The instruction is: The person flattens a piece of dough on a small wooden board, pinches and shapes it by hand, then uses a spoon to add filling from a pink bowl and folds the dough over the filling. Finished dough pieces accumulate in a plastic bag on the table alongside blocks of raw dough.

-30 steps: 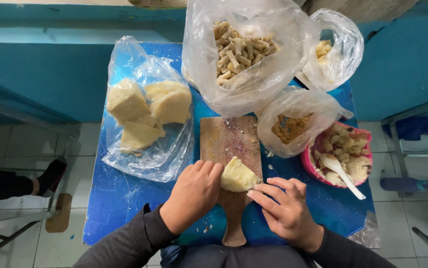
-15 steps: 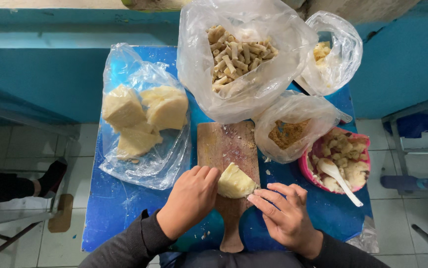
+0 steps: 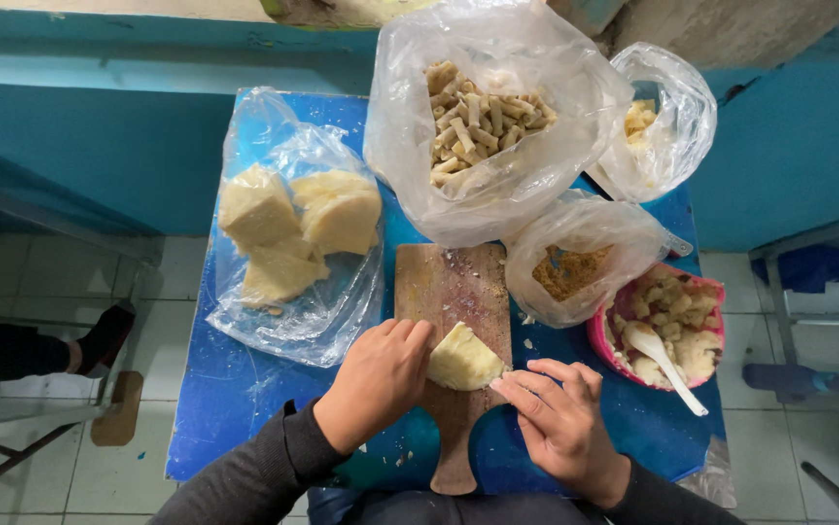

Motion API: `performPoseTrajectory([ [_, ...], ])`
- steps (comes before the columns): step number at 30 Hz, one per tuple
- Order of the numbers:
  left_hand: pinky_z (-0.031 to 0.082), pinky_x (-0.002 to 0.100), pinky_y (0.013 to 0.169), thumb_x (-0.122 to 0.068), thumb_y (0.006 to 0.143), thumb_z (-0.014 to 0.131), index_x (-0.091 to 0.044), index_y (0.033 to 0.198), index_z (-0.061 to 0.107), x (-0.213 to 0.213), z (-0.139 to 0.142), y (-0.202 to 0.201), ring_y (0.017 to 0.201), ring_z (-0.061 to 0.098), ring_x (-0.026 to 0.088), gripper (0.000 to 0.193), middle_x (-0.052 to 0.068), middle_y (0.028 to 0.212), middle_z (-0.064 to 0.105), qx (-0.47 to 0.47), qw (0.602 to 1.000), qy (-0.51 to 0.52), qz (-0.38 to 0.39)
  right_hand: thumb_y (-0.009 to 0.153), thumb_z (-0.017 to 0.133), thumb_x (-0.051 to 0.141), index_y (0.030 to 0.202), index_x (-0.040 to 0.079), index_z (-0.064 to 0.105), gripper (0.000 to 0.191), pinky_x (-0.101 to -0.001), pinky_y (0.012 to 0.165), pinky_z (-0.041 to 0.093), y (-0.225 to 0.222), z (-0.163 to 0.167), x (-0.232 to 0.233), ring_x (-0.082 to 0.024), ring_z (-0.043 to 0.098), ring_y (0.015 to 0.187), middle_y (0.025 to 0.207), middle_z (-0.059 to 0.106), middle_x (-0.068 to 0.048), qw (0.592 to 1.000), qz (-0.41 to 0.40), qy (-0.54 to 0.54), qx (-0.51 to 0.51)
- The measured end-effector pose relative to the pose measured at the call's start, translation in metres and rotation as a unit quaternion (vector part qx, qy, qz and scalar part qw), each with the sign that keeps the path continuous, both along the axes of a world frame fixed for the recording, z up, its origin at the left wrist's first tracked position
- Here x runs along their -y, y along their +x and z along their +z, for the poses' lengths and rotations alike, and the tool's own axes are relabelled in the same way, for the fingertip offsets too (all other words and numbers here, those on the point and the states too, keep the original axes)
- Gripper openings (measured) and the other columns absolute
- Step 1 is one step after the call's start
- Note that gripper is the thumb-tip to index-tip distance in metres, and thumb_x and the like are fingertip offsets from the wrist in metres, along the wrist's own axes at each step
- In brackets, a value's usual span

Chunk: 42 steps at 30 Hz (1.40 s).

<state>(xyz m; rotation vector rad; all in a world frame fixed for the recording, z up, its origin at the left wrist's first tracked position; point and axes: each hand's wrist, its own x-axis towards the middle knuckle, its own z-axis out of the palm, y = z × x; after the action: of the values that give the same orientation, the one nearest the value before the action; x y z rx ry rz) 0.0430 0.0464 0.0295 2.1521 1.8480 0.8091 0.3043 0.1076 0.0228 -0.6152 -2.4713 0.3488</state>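
Both my hands are on the pale yellow chunk (image 3: 465, 358) that lies on the wooden cutting board (image 3: 454, 292), near its handle end. My left hand (image 3: 378, 379) is curled over the chunk's left side, fingers closed against it so it cannot slide on the board. My right hand (image 3: 560, 413) meets the chunk at its right tip with the fingers pinched together; they may be gripping a small blade there, but from this angle I cannot tell.

One board lies lengthwise on the blue table (image 3: 235, 408), handle toward me, which puts the work close under my eyes. Just left of it lies one flat clear bag (image 3: 288, 233), spread open, with what I count as three big blocks of the same pale stuff on it. Beyond the board stand three more clear bags: a large one of short cut sticks (image 3: 483, 122), a smaller one at the far right with pale bits (image 3: 658, 122), and one with brownish crumbs (image 3: 575, 262) leaning against the board's right edge. All have open mouths turned upward. One pink bowl (image 3: 706, 297) of lumpy pieces, with one white spoon (image 3: 667, 352) in it, stands to my right.
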Motion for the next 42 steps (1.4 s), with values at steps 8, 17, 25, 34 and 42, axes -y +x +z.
performPoseTrajectory([
  [8,0.049,0.044,0.068,-0.007,0.084,0.063,-0.006,0.091,0.056,0.008,0.009,0.000,0.077,0.061,0.032,0.009,0.011,0.079,0.059,0.018,1.000,0.004,0.004,0.072,0.071,0.003,0.120,0.016,0.070,0.050,-0.0433,0.098,0.036,-0.004,0.009,0.007,-0.026,0.061,0.113,0.115,0.071,0.002,1.000,-0.004,-0.002,-0.005],
  [17,0.049,0.045,0.066,-0.006,0.085,0.062,-0.005,0.092,0.056,0.015,0.008,0.004,0.074,0.062,0.033,0.009,0.012,0.076,0.060,0.005,1.000,0.022,0.001,0.075,0.068,-0.004,0.122,0.014,0.068,0.050,-0.0393,0.090,0.038,-0.007,0.017,0.015,-0.019,0.069,0.105,0.114,0.073,-0.001,0.999,-0.003,-0.024,-0.030],
  [25,0.050,0.046,0.068,-0.006,0.085,0.062,-0.004,0.093,0.055,0.015,0.008,0.006,0.076,0.064,0.033,0.011,0.012,0.076,0.063,0.003,1.000,0.021,0.004,0.076,0.068,-0.005,0.124,0.013,0.066,0.051,-0.0401,0.089,0.040,-0.003,0.008,0.016,-0.018,0.070,0.103,0.116,0.073,-0.003,1.000,0.005,-0.004,-0.030],
  [34,0.053,0.044,0.084,0.006,0.091,0.058,-0.003,0.122,0.062,0.084,0.005,-0.002,0.096,0.065,0.035,0.032,0.017,0.105,0.068,0.086,0.971,0.183,0.125,0.081,0.068,-0.005,0.123,0.013,0.067,0.047,-0.0407,0.093,0.041,0.011,-0.004,0.017,-0.017,0.070,0.103,0.118,0.073,-0.003,0.999,-0.009,0.004,-0.043],
  [42,0.047,0.039,0.081,-0.018,0.097,0.049,-0.006,0.102,0.064,0.158,-0.140,0.021,0.082,0.055,0.027,0.019,0.012,0.088,0.058,0.096,0.854,0.258,0.442,0.077,0.066,-0.004,0.118,0.014,0.069,0.045,-0.0388,0.092,0.041,0.003,-0.003,-0.007,-0.020,0.070,0.102,0.112,0.074,-0.002,0.995,-0.011,-0.079,-0.052],
])
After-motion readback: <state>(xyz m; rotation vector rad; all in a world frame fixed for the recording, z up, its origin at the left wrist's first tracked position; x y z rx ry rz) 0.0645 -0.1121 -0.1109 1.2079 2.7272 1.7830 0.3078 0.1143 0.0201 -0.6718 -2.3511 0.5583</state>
